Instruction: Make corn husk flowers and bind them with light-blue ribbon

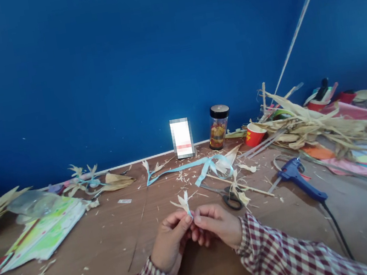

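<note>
Low in the centre of the frame, the left hand (170, 244) and right hand (216, 226) meet fingertip to fingertip, both pinching a small pale husk flower (183, 201) just above the worktop (109, 242). Scissors (225, 196) lie just beyond, and a blue glue gun (299, 177) lies to their right.

Dry, papery husk flower (183, 201) showing matt; smooth brown wood tabletop (116, 241) lying matt; glue gun (300, 179) gleaming blue plastic; jar (219, 127) shining glass; checked cloth sleeves (279, 257).
</note>
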`<action>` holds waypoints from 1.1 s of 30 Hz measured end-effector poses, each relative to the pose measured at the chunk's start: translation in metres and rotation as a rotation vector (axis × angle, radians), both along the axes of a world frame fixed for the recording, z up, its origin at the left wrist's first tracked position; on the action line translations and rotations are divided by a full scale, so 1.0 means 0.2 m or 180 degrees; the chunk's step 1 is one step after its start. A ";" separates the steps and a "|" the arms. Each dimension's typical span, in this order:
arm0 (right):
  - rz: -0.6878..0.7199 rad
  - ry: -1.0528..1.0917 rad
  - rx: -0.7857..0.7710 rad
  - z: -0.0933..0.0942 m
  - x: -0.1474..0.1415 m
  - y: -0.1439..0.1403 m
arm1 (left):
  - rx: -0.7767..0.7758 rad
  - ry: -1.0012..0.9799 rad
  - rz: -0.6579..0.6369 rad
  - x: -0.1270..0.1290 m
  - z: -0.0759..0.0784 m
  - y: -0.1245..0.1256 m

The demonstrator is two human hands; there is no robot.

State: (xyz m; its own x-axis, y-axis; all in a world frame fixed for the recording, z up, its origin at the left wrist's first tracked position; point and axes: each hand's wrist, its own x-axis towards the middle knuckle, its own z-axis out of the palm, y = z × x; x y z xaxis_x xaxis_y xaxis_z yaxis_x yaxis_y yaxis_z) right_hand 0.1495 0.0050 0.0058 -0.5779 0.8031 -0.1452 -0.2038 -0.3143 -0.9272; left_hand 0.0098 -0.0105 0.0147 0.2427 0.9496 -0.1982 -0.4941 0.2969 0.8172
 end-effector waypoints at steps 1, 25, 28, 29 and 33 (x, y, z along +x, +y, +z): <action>-0.0088 -0.0127 0.0188 0.01 0.01 0.01 | 0.0023 0.0151 0.0157 -0.01 0.00 0.00; -0.0793 -0.0397 0.0266 -0.01 0.03 0.04 | 0.0704 0.2409 0.0201 -0.03 -0.06 0.00; -0.0789 -0.0479 0.0315 -0.01 0.04 0.04 | 0.0669 0.2392 0.0229 -0.03 -0.06 0.01; -0.0791 -0.0522 0.0357 0.00 0.04 0.04 | 0.0646 0.2394 0.0248 -0.03 -0.06 0.01; -0.0793 -0.0554 0.0406 -0.01 0.03 0.05 | 0.0538 0.2305 0.0305 -0.02 -0.06 0.01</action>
